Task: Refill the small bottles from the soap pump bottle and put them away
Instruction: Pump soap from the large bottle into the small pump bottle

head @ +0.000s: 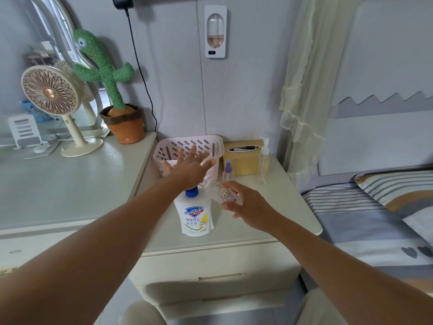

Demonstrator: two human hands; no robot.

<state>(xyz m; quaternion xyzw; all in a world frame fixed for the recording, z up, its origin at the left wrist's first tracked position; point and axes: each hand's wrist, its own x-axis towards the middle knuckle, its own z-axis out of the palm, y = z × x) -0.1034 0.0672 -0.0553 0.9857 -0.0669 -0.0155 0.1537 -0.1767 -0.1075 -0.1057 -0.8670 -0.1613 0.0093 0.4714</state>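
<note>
Your left grip (189, 168) presses splayed on soap pump bottle (194, 214); right grip (243, 205) holds small bottle (225, 195): likely light, slick; hold mid-body.

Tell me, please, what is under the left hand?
The Safeguard soap bottle's blue pump collar shows beneath the left hand; the palm covers the pump head and spout.

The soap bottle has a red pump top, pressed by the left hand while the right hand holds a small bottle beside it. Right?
Head view: the pump top is blue, not red. The left hand presses it; the right hand holds the small bottle beside it.
</note>
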